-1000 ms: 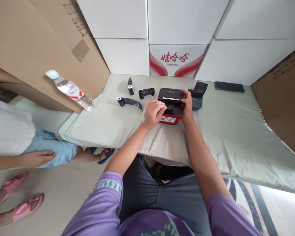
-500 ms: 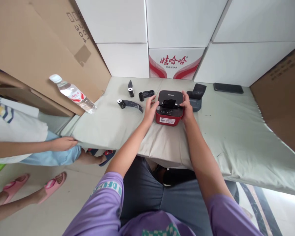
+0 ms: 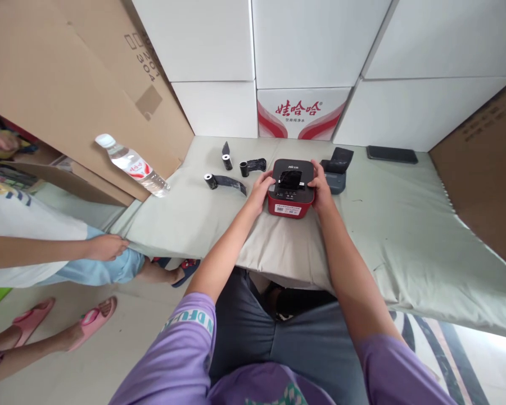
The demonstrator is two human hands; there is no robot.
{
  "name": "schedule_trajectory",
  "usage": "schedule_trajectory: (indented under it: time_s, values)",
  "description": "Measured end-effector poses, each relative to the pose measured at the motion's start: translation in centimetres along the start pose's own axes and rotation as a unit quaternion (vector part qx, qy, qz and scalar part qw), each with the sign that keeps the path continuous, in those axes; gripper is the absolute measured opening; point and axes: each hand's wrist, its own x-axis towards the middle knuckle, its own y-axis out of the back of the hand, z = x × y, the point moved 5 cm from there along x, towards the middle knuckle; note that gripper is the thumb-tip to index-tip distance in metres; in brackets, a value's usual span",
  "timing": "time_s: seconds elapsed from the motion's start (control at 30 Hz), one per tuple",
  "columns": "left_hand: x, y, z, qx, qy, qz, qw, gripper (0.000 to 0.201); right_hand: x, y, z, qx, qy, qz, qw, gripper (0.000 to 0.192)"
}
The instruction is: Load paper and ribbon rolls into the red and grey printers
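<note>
A small red and black receipt printer [image 3: 290, 194] stands on the cloth-covered ledge in front of me, a short black strip [image 3: 290, 179] lying over its top slot. My left hand [image 3: 262, 188] grips its left side, the thumb on the top edge. On the opposite side my right hand [image 3: 319, 183] is wrapped round the edge, its thumb also on top. Left of the printer lie black paper rolls: one with a long tail [image 3: 211, 181], one with a crumpled tail [image 3: 244, 168], one upright [image 3: 226, 162]. A dark grey device [image 3: 336, 183] with a black flap sits partly behind my right hand.
A tilted water bottle [image 3: 132, 167] is at the left by a cardboard box [image 3: 88, 84]. White cartons [image 3: 213, 109] wall the back, and a black phone [image 3: 392, 154] lies at the right. Another person's hand [image 3: 107, 247] rests near the ledge's front left edge.
The view has shifted slightly. Both my hands stay on the printer, and the black strip at its slot lies a little differently. Part of another person has come into view at the far left.
</note>
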Motion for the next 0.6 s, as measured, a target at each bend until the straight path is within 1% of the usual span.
schedule_trajectory:
  time_s: [0.13,0.2,0.27,0.33,0.37,0.4,0.47,0.5,0.53,0.6]
  values:
    - [-0.2,0.0,0.0,0.049,-0.034,0.016,0.998,0.047,-0.6,-0.5,-0.4,0.004,0.014,0.016,1.000,0.079]
    - [-0.8,0.1,-0.3,0.045,-0.046,0.016,0.998,0.051,-1.2,-0.2,0.0,-0.012,0.011,0.052,0.999,0.072]
    - [-1.8,0.1,-0.7,0.012,-0.049,0.000,0.999,0.057,-2.7,0.3,0.6,-0.041,-0.019,0.103,0.994,0.060]
    - [-3.1,-0.2,-1.1,-0.023,-0.051,-0.033,0.998,0.059,-5.1,0.4,1.0,-0.071,-0.045,0.122,0.989,0.051]
    - [-3.8,-0.4,-1.2,-0.032,-0.055,-0.049,0.997,0.058,-6.3,0.2,0.9,-0.086,-0.033,0.104,0.990,0.053]
    - [-4.3,-0.7,-1.2,-0.034,-0.062,-0.060,0.996,0.056,-7.5,-0.3,0.4,-0.110,0.005,0.074,0.991,0.062]
    - [-4.7,-1.0,-1.1,-0.021,-0.071,-0.062,0.995,0.050,-9.2,-1.2,-0.9,-0.185,0.087,0.019,0.979,0.085]
    - [-4.5,-1.2,-0.9,-0.011,-0.070,-0.056,0.996,0.048,-9.6,-1.6,-1.6,-0.218,0.117,-0.001,0.969,0.090]
    - [-4.0,-1.3,-0.7,0.000,-0.069,-0.049,0.996,0.045,-9.6,-1.9,-2.2,-0.247,0.137,-0.014,0.959,0.092]
    - [-2.3,-1.6,0.2,0.026,-0.072,-0.038,0.996,0.039,-8.2,-2.4,-3.3,-0.279,0.151,-0.021,0.948,0.086]
